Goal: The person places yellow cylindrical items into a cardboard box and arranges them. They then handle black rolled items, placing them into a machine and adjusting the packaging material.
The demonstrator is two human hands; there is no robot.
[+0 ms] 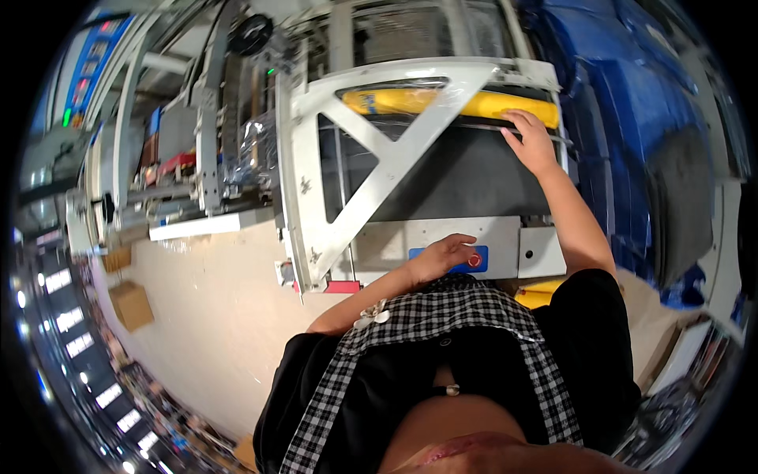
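The long yellow plastic-wrapped roll [418, 101] lay crosswise at the far end of the dark conveyor belt [458, 178], its long axis running left to right across the machine, one end tucked behind the white diagonal brace of the metal frame [379, 170] and the other end pointing out toward the blue tarpaulin-covered bulk [632, 118] on the person's right. The right hand [530, 142] was far nearer to it: the arm reached straight forward over the belt, and the roll sat just beyond and slightly left of the fingers [517, 118], which rested spread and fairly flat against its right end, touching the wrap but not closed around it. From that hand the rest of the roll stretched away to the left, so nearly all its length lay on the far side of the brace from the grip point. The left hand [446, 254] was well apart from the roll, down at the near edge of the machine on the blue control strip [450, 259] set in the pale grey front panel [442, 237], loosely curled with the fingers bent, just beside the small red round button [474, 259]; whether a fingertip actually pressed it could not be told. It held nothing. Off to the left, a brown cardboard box [131, 305] stood on the tan floor [213, 316].
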